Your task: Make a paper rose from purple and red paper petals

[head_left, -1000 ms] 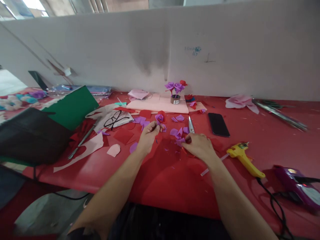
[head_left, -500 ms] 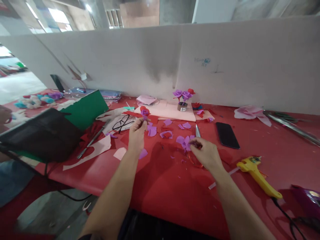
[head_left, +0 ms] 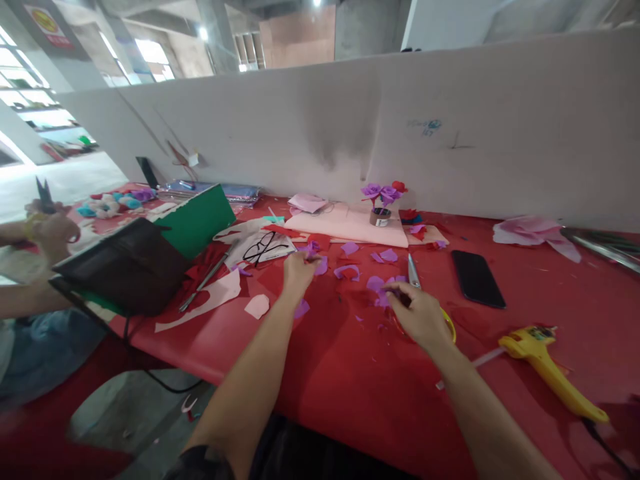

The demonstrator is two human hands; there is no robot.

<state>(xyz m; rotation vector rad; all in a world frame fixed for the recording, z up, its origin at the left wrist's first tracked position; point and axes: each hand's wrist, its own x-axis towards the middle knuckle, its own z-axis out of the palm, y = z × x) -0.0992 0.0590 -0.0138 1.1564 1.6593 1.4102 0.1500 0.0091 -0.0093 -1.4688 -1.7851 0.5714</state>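
My left hand (head_left: 297, 273) is closed around the stem of a small purple and red paper flower (head_left: 313, 249), held low over the red table (head_left: 350, 373). My right hand (head_left: 420, 317) pinches a purple paper petal (head_left: 383, 293) from a loose pile of purple pieces. Scissors (head_left: 414, 272) lie just beyond that hand, blades pointing away, with a yellow handle loop (head_left: 449, 323) showing beside my knuckles.
A black phone (head_left: 477, 278) and a yellow glue gun (head_left: 547, 367) lie to the right. Finished paper flowers (head_left: 383, 195) stand in a small cup on a pink sheet. Glasses (head_left: 260, 248), a green sheet (head_left: 200, 217) and a black bag (head_left: 120, 267) sit left. Another person's hand (head_left: 50, 230) holds scissors at far left.
My left hand lowered the flower from its raised position toward the table. The camera tilted up and turned left, revealing the other person. My right hand stayed on the purple pieces.
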